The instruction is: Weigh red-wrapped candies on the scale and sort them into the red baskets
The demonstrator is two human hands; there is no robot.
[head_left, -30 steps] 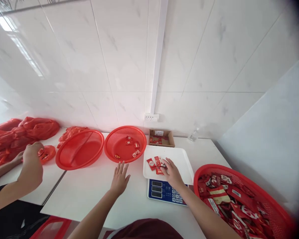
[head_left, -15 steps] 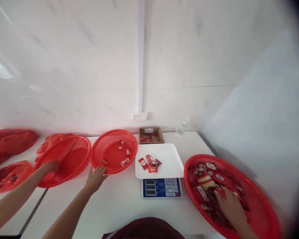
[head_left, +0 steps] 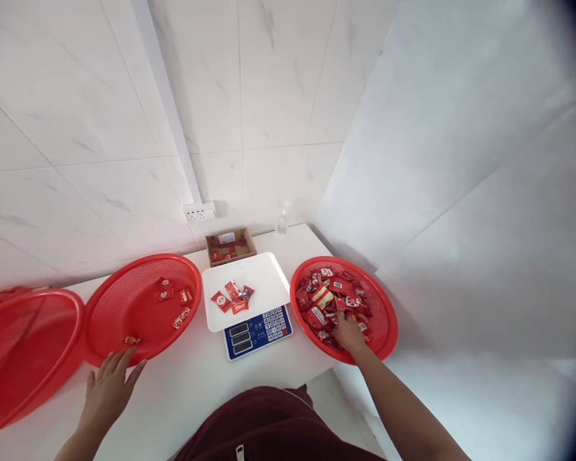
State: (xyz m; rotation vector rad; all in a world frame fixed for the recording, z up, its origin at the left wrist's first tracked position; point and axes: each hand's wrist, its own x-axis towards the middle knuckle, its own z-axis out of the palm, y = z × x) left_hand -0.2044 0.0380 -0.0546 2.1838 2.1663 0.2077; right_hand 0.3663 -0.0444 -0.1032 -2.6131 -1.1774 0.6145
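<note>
My left hand (head_left: pixel 108 390) rests with spread fingers at the near rim of a red basket (head_left: pixel 120 304), which holds a few wrapped candies (head_left: pixel 164 289). On the right, my right hand (head_left: pixel 348 331) reaches into another red basket (head_left: pixel 388 320) full of red packets (head_left: pixel 340 286). Its fingers are bent down among the packets, and their tips are partly hidden. Between the baskets stands a scale (head_left: pixel 258 331) with a white tray (head_left: pixel 264 272). Several red candy packets (head_left: pixel 233 298) lie grouped on the tray.
A cardboard box (head_left: pixel 230 246) with red packets stands behind the tray. A clear bottle (head_left: pixel 282 221) is near the wall, right of the box. At the far left is another red basket (head_left: pixel 29 358). A wall socket (head_left: pixel 200 212) sits above the table (head_left: pixel 173 397).
The view has turned to the right, and the other person's arm has left it. My right hand is still in the right basket, my left hand still at the basket rim.
</note>
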